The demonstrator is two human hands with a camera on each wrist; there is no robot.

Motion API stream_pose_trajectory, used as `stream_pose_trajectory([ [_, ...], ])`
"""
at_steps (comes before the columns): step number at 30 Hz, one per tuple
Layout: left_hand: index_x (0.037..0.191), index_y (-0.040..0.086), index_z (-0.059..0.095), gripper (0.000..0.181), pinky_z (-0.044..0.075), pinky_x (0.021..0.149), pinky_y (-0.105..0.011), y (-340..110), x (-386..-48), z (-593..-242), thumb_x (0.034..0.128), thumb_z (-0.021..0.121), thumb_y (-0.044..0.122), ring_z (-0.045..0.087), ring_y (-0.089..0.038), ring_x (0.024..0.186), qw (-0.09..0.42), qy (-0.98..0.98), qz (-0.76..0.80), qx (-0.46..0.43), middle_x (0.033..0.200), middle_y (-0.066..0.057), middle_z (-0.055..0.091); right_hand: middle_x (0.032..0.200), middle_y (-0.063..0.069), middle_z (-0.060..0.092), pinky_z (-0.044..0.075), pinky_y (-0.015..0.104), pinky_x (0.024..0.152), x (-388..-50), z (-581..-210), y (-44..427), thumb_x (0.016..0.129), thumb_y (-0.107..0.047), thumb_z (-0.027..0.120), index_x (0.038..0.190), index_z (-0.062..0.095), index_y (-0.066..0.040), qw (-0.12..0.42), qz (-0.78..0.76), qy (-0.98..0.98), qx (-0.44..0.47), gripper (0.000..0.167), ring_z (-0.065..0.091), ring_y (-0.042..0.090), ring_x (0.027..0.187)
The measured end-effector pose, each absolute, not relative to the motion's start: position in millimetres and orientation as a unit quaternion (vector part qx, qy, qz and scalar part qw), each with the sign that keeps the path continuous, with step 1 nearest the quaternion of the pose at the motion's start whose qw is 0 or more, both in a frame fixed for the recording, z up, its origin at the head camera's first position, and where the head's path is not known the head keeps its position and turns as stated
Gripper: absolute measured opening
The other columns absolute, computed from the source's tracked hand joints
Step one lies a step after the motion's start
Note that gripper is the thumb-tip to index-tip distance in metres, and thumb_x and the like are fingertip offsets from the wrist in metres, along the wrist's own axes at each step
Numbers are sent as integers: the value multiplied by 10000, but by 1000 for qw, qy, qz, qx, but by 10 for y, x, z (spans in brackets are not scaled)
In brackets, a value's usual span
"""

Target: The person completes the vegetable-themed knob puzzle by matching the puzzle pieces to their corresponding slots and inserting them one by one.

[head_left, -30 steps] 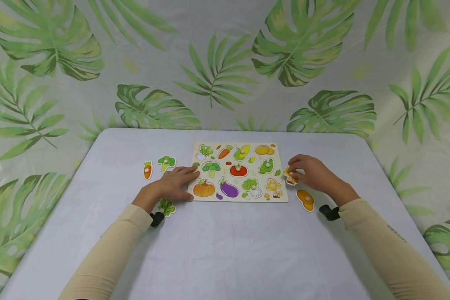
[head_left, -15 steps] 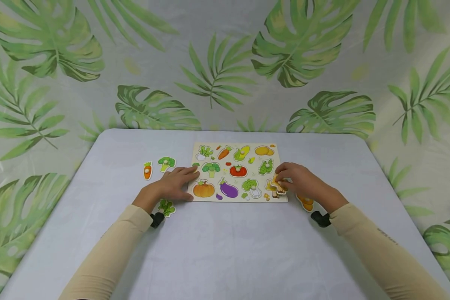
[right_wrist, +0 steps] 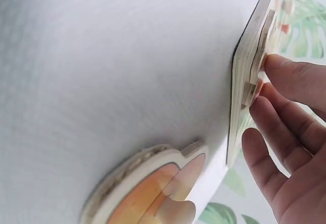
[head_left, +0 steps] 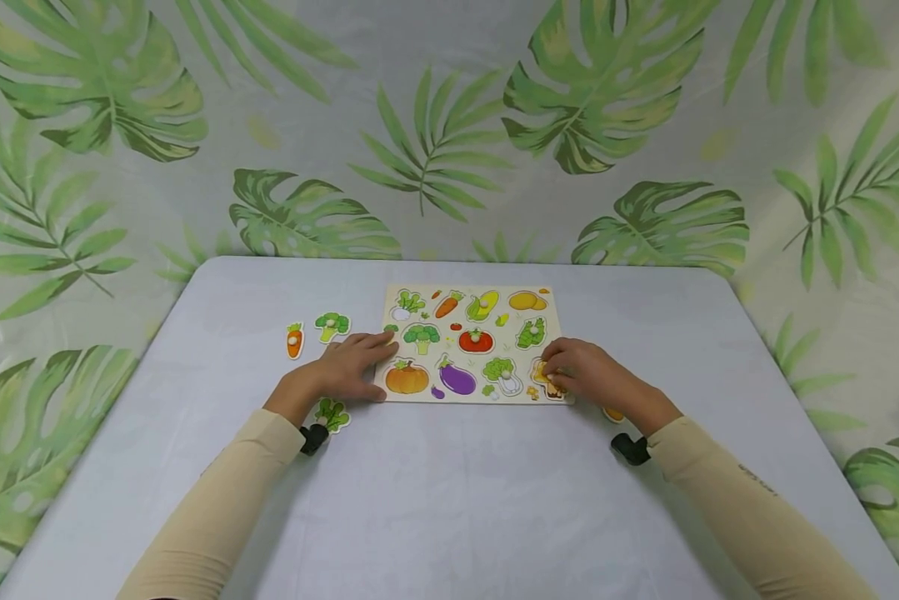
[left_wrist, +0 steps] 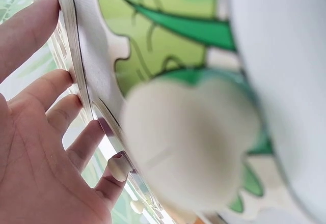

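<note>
A wooden vegetable puzzle board lies flat on the table. My left hand rests on its left edge with fingers spread; the left wrist view shows the fingertips along that edge. At the board's lower right corner my right hand pinches a mushroom puzzle piece, over the printed mushroom. From the side, the piece lies against the board's face, tilted slightly, with thumb and fingers at it; whether it sits in its recess, I cannot tell. The fingers partly cover the mushroom.
Left of the board lie a carrot piece and a broccoli piece. A leafy green piece lies beside my left wrist. Under my right wrist a potato piece is mostly hidden. Several knobbed pieces, such as the tomato, sit in the board.
My right hand has carried the mushroom piece left from the table beside the board, then down onto the printed mushroom. The left hand has stayed put.
</note>
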State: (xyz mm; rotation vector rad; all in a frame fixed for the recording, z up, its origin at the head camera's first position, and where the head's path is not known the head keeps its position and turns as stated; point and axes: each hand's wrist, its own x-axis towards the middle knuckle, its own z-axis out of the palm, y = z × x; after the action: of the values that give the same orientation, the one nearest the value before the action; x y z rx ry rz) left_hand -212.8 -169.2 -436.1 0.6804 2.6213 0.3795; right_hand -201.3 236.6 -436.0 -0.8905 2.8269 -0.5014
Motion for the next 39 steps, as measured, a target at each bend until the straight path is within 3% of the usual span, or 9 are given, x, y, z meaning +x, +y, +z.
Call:
stream_pose_trajectory([
  [39,1563,169,324,821,195,1174,-684,-1674,-2110,-4329,875,732,353,182,-379,1527,206,938,141,241,1682,-58,174,1097,70,638,530,412,900,-2075,-4423,2277,893,-74,718,1001,771,-60,69,-156,948,-268,121,606,239,1025],
])
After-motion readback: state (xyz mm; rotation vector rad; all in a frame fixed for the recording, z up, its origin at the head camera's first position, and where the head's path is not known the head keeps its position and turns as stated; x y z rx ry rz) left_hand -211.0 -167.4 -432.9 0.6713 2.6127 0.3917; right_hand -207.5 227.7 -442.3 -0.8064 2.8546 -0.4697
